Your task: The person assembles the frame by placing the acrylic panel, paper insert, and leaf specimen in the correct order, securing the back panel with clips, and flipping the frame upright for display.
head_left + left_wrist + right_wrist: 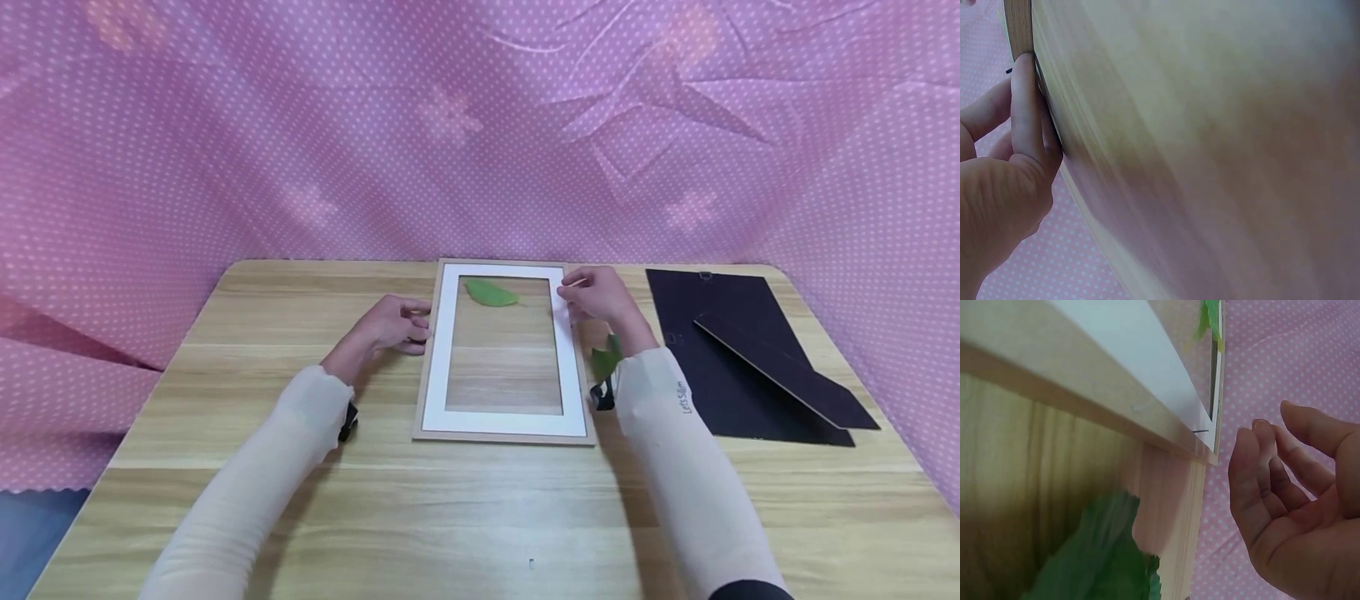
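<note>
A light wood picture frame [504,439] with a white mat [502,423] lies flat on the table. A green leaf [489,292] shows inside the mat's window, near the top. My left hand [396,323] is beside the frame's left side; in the left wrist view a straight fingertip touches the wooden edge [1019,28]. Over the upper right part of the frame is my right hand [600,293], its fingers loosely bent. In the right wrist view nothing sits between its thumb and fingers. Another green leaf [1097,556] lies by the frame's right side, partly behind the right wrist.
At the right lies a black backing board [742,358] with its stand leg [787,371] folded out at an angle. The wooden table [300,492] ends at a pink dotted cloth [480,125] hanging behind and at both sides. A tiny scrap [532,564] lies near the front.
</note>
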